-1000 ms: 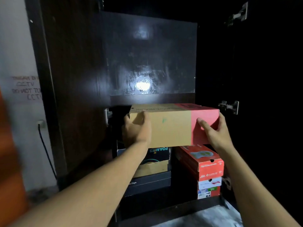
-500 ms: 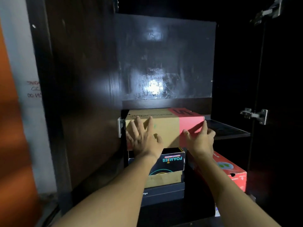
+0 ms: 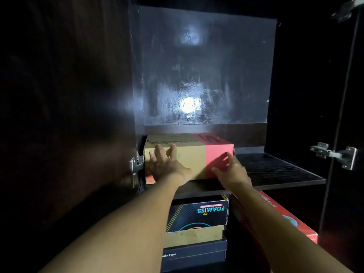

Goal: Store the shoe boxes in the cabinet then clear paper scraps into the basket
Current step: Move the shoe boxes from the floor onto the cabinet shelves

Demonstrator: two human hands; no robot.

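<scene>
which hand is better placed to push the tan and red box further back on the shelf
Left. The left hand lies flat on the front of the box; the right hand only touches its red corner.

- A second ago we hold the tan-and-red shoe box (image 3: 189, 156) by its ends in the air; now it rests on the dark shelf (image 3: 275, 170), left of centre.
- Our left hand (image 3: 167, 166) lies flat, fingers spread, on its front face.
- Our right hand (image 3: 231, 172) presses the red end, no longer gripping the side.

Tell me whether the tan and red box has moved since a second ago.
Yes. The tan and red box went from held in front of the shelf to resting on it, pushed back toward the left hinge.
</scene>
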